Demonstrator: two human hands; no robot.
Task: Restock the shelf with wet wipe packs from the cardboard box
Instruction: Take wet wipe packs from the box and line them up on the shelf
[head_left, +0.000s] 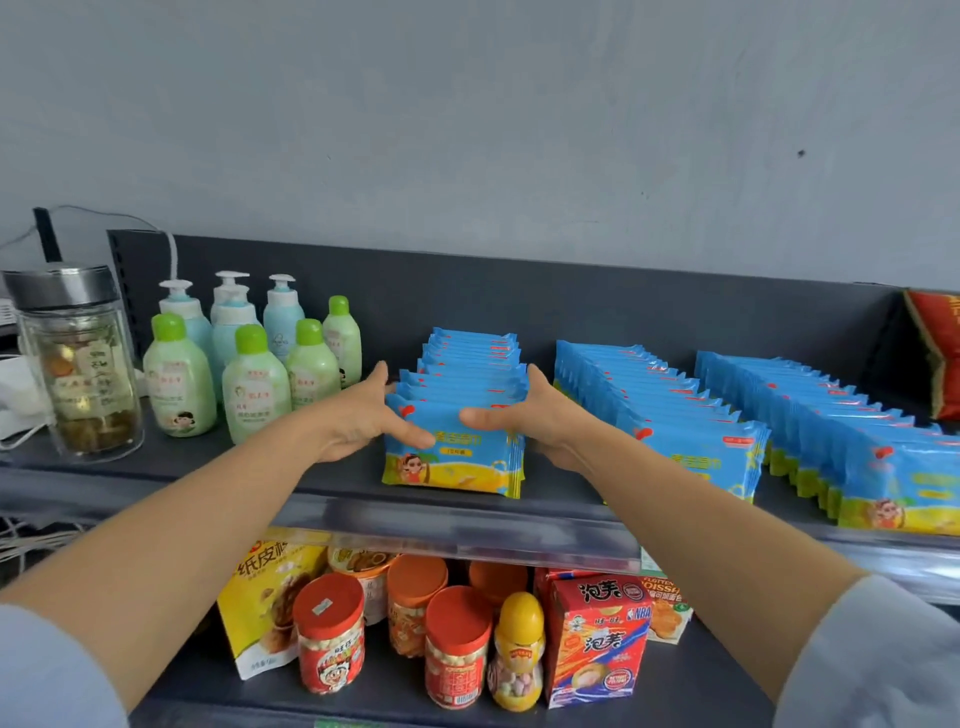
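Three rows of blue and yellow wet wipe packs stand upright on the dark grey top shelf (332, 478). My left hand (363, 410) presses the left side of the left row (457, 447) and its thumb lies across the front pack. My right hand (530, 421) presses the right side of the same row, thumb also on the front pack. A middle row (691, 441) and a right row (883, 483) stand further right, untouched. The cardboard box is out of view.
Green-capped lotion bottles (254, 384) and pump bottles (228, 306) stand left of the wipes. A glass jar (78, 364) sits at the far left. A red bag (943, 353) is at the far right. Snack jars (327, 634) and boxes (597, 639) fill the lower shelf.
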